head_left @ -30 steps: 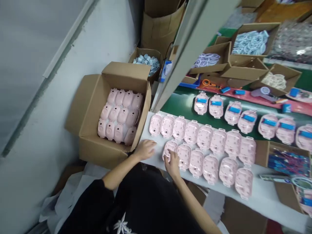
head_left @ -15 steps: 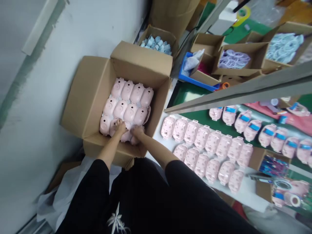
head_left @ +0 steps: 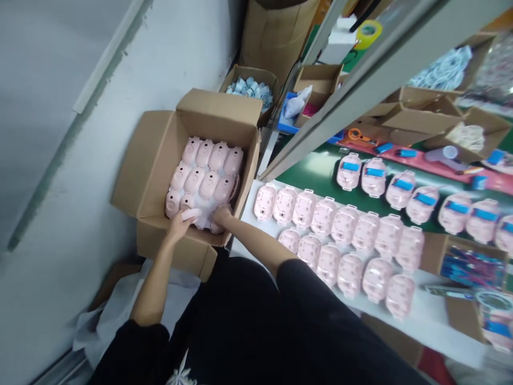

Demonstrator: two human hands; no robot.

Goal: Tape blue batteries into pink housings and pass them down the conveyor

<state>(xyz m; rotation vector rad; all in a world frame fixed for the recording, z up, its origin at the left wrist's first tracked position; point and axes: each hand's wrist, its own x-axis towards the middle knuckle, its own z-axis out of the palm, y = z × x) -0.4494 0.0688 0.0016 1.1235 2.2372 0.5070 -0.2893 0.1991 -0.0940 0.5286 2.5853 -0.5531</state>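
Note:
An open cardboard box holds rows of pale pink rounded plastic shells, each with a small dark hole. At its near side, my left hand is closed on one pink plastic shell, lifted and tilted edge-on above the others. My right hand reaches down into the near right corner of the box. Its fingers curl round a pink shell there, though the fingertips are partly hidden. A pale bare patch lies between the two hands, where a white layer shows.
On the right, a white table edge carries two rows of pink shells. Beyond them, pink shells with blue parts line a green surface. A metal post slants across. A wall stands left; a box of light blue pieces stands behind.
My left hand has drawn back toward me and raised a pink shell from the near row. My right hand stays low in the box's near right corner. The camera view has shifted.

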